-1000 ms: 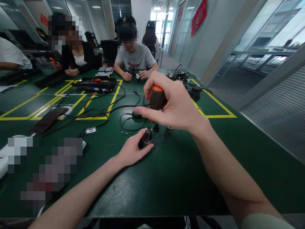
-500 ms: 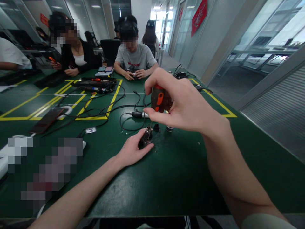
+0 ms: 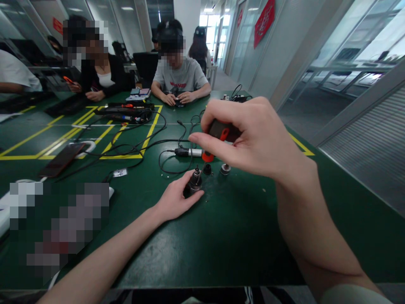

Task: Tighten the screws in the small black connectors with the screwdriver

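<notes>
My left hand (image 3: 175,196) is closed around the base of a small dark motor-like part (image 3: 195,180), which stands upright on the green table (image 3: 152,253) with a thin shaft on top. In my right hand (image 3: 249,137) is a screwdriver (image 3: 208,156) with a black and orange handle, leaning to the right. Its thin blade slants down toward the top of the part; whether the tip touches I cannot tell. Just beyond stand a small black round piece (image 3: 207,169) and a silver round piece (image 3: 225,169). A black and silver cylindrical tool (image 3: 188,152) with a cord lies behind them.
Black cables (image 3: 136,145) run across the table on the left, near a phone (image 3: 61,159) and a blurred-out power strip (image 3: 76,223). A black tool pouch (image 3: 125,113) lies farther back. Co-workers sit across the table, one in a grey shirt (image 3: 186,76) handling a small object.
My right hand has shifted slightly right, tilting the screwdriver so its handle leans right and its orange collar shows. My left hand and the dark part stay in place.
</notes>
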Demonstrator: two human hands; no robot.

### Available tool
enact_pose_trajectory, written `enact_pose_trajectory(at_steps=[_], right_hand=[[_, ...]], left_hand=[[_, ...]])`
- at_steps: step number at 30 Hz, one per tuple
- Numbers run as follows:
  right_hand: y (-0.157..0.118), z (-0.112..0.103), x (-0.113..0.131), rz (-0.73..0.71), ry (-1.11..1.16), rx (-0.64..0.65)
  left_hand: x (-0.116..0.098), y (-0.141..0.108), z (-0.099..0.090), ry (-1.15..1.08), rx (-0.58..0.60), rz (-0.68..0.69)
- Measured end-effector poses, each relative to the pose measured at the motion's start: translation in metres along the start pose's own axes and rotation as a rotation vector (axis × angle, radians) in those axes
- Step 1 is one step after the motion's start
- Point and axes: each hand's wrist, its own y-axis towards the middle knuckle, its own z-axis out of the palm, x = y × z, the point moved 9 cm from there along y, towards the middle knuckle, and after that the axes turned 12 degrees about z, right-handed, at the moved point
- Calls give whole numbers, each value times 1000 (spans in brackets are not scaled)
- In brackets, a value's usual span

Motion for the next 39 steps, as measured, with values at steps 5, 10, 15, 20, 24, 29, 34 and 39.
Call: enact_pose_trajectory(at_steps=[5, 10, 15, 20, 24, 29, 34, 39], right_hand=[[-1, 0, 2, -2, 29, -22], [-1, 5, 4, -11, 7, 0], [1, 8, 5, 8, -35, -28], [0, 12, 8, -21, 22, -13], [1, 14, 5, -13, 2, -17], [3, 14, 0, 19, -32, -31], [1, 15, 5, -33, 71, 20], [0, 13, 4, -23, 94, 40]], left_hand=[[0, 0, 1, -3, 4, -4], [-1, 0, 0, 5, -4, -11], [-1, 1, -1, 4, -4, -13], [0, 0, -1, 8, -10, -3], [0, 0, 0, 9, -11, -7], [0, 1, 1, 4, 1, -16], [2, 1, 1, 8, -2, -22], [0, 1, 0, 13, -3, -15]])
